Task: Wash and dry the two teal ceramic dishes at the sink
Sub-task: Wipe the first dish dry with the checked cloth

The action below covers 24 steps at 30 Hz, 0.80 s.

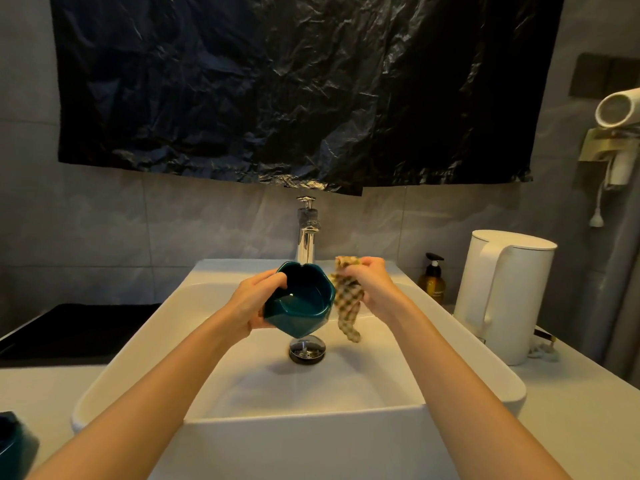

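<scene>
- The counter (52,386) carries the sink and, at its near-left edge, the second teal dish (14,441). This dish lies outside the basin, probably so that it is out of the way of the work. Only part of it shows, so its condition cannot be told.
- The sink (485,386) lies directly below the work, so drips likely fall towards the drain (307,349).
- The first teal dish (299,303) is held in the air above the basin, in front of the faucet (306,233).
  - It is tilted: the opening faces up and back towards the person, which exposes the inside for wiping.
  - The faceted rim is about as wide as it is long, so there is no clear long axis.
- The checked cloth (346,303) hangs just beside the right rim of the first dish, and its lower end is loose. Contact with the dish cannot be told.
- The left grip (256,303) curls around the left wall of the first dish, with the fingertips over the rim.
- The right grip (374,289) is closed around the bunched upper part of the cloth.
</scene>
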Each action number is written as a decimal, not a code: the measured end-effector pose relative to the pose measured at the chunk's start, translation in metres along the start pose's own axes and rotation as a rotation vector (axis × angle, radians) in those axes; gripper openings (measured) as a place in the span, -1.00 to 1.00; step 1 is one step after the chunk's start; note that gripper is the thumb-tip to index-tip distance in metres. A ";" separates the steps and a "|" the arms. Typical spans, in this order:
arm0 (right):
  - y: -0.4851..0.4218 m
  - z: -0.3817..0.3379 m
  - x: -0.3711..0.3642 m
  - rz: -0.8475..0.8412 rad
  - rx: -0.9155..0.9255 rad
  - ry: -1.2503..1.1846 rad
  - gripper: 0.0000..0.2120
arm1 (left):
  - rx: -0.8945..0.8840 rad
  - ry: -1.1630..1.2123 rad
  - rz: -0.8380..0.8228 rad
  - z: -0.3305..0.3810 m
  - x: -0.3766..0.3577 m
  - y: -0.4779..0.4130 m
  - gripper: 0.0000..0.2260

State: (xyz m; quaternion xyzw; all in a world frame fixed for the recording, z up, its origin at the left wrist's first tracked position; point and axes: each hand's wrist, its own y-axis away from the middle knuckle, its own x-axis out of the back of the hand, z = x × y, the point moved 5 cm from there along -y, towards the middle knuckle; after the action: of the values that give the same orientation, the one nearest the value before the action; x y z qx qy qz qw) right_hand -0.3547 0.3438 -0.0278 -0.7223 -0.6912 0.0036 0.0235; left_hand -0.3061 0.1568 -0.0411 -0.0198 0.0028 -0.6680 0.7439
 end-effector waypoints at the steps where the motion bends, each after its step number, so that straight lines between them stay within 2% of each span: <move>1: 0.002 -0.001 -0.008 -0.078 0.020 -0.042 -0.56 | 0.007 0.006 0.000 0.000 -0.001 0.001 -0.91; 5: 0.019 -0.007 -0.031 -0.364 0.116 -0.010 -0.61 | 0.022 -0.022 0.018 -0.002 0.000 0.002 -0.93; 7: 0.026 -0.008 -0.035 -0.477 0.144 0.034 -0.57 | 0.023 -0.006 0.042 -0.001 0.004 0.001 -0.94; 8: 0.025 -0.008 -0.034 -0.464 0.148 0.012 -0.55 | 0.020 0.005 0.051 -0.001 0.006 0.001 -0.94; 11: 0.020 -0.007 -0.025 -0.275 0.290 0.063 -0.69 | -0.024 0.006 0.041 0.002 0.008 0.001 -0.90; 12: 0.020 -0.005 -0.025 -0.252 0.322 0.110 -0.64 | -0.048 -0.011 0.026 0.003 0.008 0.001 -0.85; 14: 0.022 0.000 -0.026 -0.214 0.331 0.259 -0.57 | -0.092 -0.072 -0.004 0.003 0.007 0.002 -0.77; 17: 0.020 0.005 -0.027 -0.179 0.313 0.504 -0.80 | -0.127 -0.145 -0.055 0.002 0.002 0.004 -0.76; 19: 0.017 0.008 -0.027 -0.116 0.305 0.681 -0.82 | -0.126 -0.181 -0.084 0.000 -0.002 0.005 -0.78; 22: 0.019 0.004 -0.023 0.056 0.417 0.882 -0.81 | -0.117 -0.203 -0.118 -0.002 -0.006 0.005 -0.77; 24: 0.024 0.001 -0.024 0.060 0.496 0.934 -0.77 | -0.120 -0.196 -0.115 -0.001 -0.006 0.004 -0.78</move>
State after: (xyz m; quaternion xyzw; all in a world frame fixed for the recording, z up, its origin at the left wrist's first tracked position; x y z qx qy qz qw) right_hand -0.3315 0.3188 -0.0300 -0.6392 -0.5644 -0.1545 0.4991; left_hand -0.3027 0.1634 -0.0428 -0.1296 -0.0309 -0.7030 0.6986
